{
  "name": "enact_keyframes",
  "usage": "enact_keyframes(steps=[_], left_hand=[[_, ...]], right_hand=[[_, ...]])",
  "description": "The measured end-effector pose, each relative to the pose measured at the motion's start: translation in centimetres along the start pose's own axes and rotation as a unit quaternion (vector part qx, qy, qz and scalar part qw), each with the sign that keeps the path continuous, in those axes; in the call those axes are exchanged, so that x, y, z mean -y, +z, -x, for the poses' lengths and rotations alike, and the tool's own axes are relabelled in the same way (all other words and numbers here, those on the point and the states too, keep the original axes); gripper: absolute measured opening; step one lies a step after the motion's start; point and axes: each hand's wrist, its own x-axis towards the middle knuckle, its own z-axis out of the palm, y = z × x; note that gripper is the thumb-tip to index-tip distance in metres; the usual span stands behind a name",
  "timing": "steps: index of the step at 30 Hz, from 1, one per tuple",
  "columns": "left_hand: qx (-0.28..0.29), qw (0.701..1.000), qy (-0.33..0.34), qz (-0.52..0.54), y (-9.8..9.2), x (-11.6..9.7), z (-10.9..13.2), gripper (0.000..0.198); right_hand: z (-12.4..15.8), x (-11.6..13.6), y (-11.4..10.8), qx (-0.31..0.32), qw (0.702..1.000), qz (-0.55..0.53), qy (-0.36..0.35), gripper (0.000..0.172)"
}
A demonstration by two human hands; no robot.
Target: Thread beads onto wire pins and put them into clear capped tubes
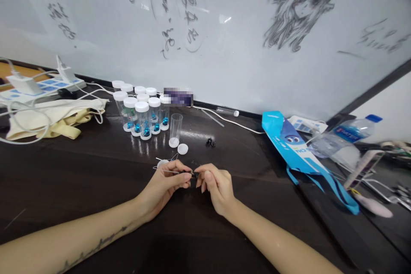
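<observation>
My left hand [168, 182] pinches a small black piece [194, 175] between thumb and fingers. A thin pale wire [167, 170] runs from that pinch toward the left and loops up behind the hand. From the other side, the fingertips of my right hand [218, 186] close on the same black piece, whose exact kind is too small to tell. Partly hidden behind my left hand lies a white round cap [163, 163]. Beyond the hands, an uncapped clear tube [175, 130] stands upright with a loose white cap [183, 149] beside it.
Several white-capped clear tubes [141, 115] with blue contents stand at back left. Small black pieces [210, 142] lie right of the open tube. A capped tube [227, 111] lies by the whiteboard [231, 60]. At right are a blue bag [289, 145] and a water bottle [349, 137].
</observation>
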Motion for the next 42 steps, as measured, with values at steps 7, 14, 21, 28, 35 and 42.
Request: enact_keyframes(steps=[7,14,21,28,35,42], left_hand=[[-0.003,1.0,0.004,-0.007,0.0,-0.02,0.0,0.011],[-0.001,1.0,0.002,-0.007,-0.03,0.03,-0.02,0.011],[-0.007,1.0,-0.004,-0.007,0.03,-0.05,-0.12,0.013],[0.0,1.0,-0.005,-0.005,0.12,-0.08,0.1,0.012],[0.002,1.0,-0.001,-0.005,-0.08,0.07,-0.06,0.011],[0.002,1.0,0.0,-0.002,-0.12,0.1,-0.04,0.01]], right_hand=[[0.0,0.02,0.02,-0.013,1.0,0.003,0.011,0.032],[0.02,-0.07,0.05,-0.008,1.0,-0.01,0.014,0.03],[0.02,-0.07,-0.02,0.004,1.0,-0.005,0.016,0.031],[0.07,-0.14,0.1,0.004,1.0,-0.008,0.021,0.032],[0.06,-0.17,0.1,-0.004,1.0,0.006,0.012,0.032],[0.06,-0.09,0.08,-0.009,1.0,-0.001,0.02,0.031]])
